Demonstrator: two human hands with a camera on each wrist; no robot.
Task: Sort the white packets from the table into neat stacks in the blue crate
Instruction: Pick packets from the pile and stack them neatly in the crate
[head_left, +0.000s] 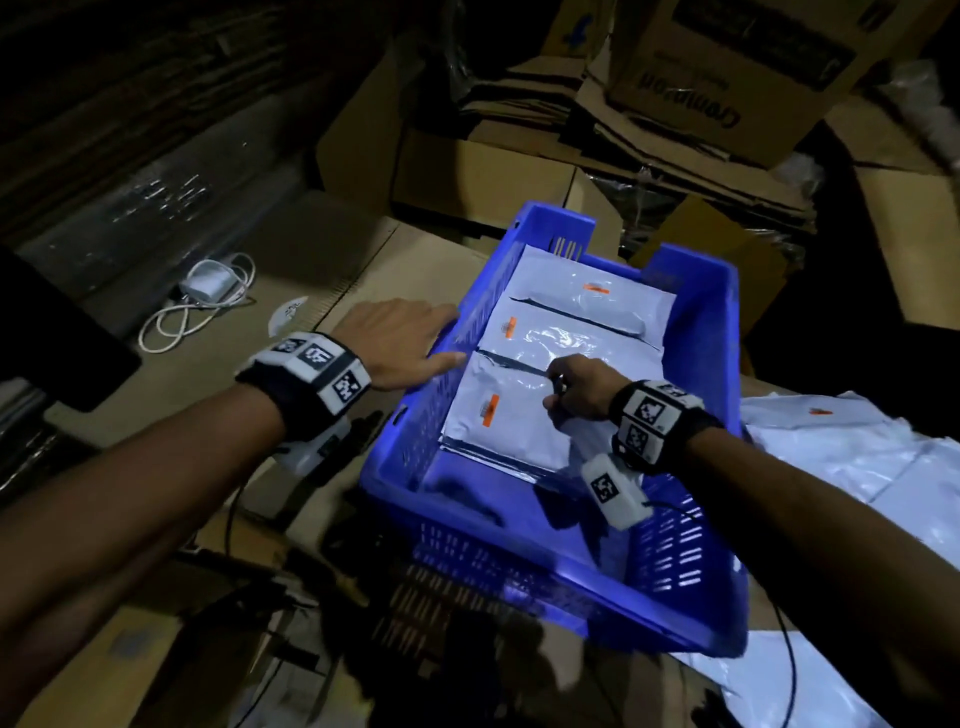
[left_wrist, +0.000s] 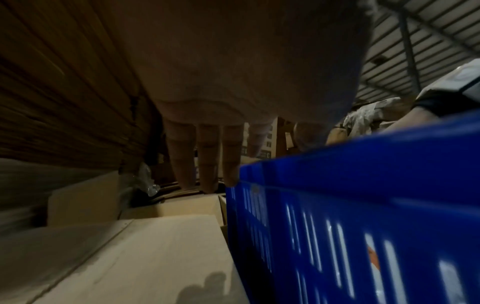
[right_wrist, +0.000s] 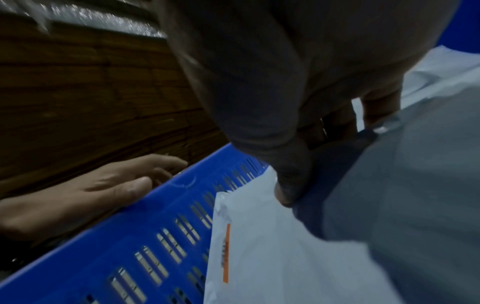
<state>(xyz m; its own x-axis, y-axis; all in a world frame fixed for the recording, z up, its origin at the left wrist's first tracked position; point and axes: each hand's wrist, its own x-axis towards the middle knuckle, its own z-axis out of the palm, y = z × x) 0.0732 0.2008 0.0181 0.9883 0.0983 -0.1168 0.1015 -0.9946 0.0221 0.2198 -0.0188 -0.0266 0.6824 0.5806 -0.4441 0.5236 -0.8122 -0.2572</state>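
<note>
Slotted plastic walls enclose the blue crate (head_left: 691, 566), where 3 stacks of glossy, flat white packets (head_left: 571, 338) are laid in a row. The nearest packet (head_left: 498, 421) is pinched at its edge by the right hand (head_left: 579, 387). The left hand (head_left: 400, 343) is held with straight fingers against the crate's left rim. Loose packets (head_left: 852, 457) lie crumpled at right.

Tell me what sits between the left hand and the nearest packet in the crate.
Only the blue crate's slotted side wall: the left hand rests outside it, the nearest packet inside. Head and right wrist views show it.
</note>
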